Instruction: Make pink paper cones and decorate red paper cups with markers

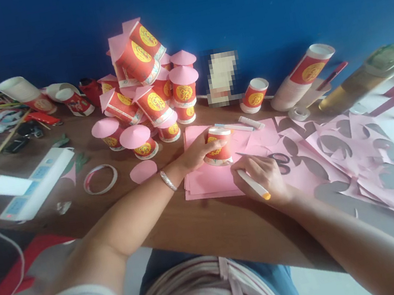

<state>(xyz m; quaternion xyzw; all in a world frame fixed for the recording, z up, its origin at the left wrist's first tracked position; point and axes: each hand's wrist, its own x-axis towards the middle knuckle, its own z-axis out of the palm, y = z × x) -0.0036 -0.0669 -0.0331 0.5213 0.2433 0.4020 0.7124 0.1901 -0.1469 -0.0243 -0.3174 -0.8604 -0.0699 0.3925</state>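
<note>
My left hand [198,155] is wrapped round a red paper cup [223,150] with a yellow emblem, held upright over a stack of pink paper [203,183]. Close to the cup's lower right, my right hand [261,174] grips a white marker [252,183] with an orange end. The marker's tip is hidden by the fingers. Dark-handled scissors [279,163] lie just beyond the right hand. A glue stick [251,122] rests at the paper's far edge. Left of the left hand, a pink paper disc [143,171] lies on the table.
Red cups with pink cone tops [150,99] are piled against the blue wall. Cut pink scraps [335,153] spread over the right side. A stack of cups [302,78] leans near a bottle [367,76]. A power strip [37,183] and a tape roll [100,179] lie left.
</note>
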